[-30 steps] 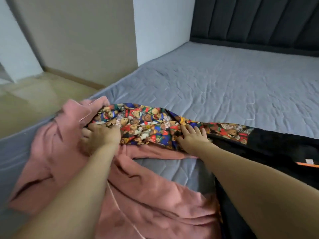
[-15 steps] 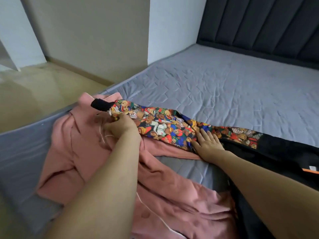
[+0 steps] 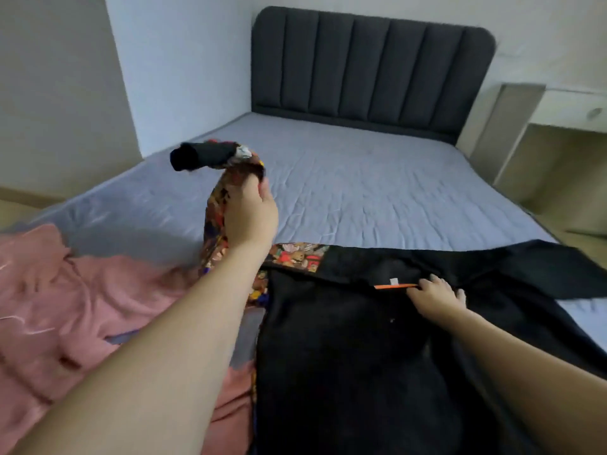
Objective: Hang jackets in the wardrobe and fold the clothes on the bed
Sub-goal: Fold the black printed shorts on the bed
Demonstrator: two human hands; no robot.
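The left hand [image 3: 251, 215] grips the black jacket's [image 3: 361, 339] printed sleeve [image 3: 215, 205], lifted above the bed [image 3: 361, 178], while the right hand [image 3: 435, 298] lies flat, fingers spread, on the jacket's collar.

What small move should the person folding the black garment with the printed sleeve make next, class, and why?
Probably swing the lifted printed sleeve across and lay it on the black body. The left hand grips it raised above the bed, its black cuff dangling, while the right hand rests by the orange collar strip, steadying the body where it lies spread.
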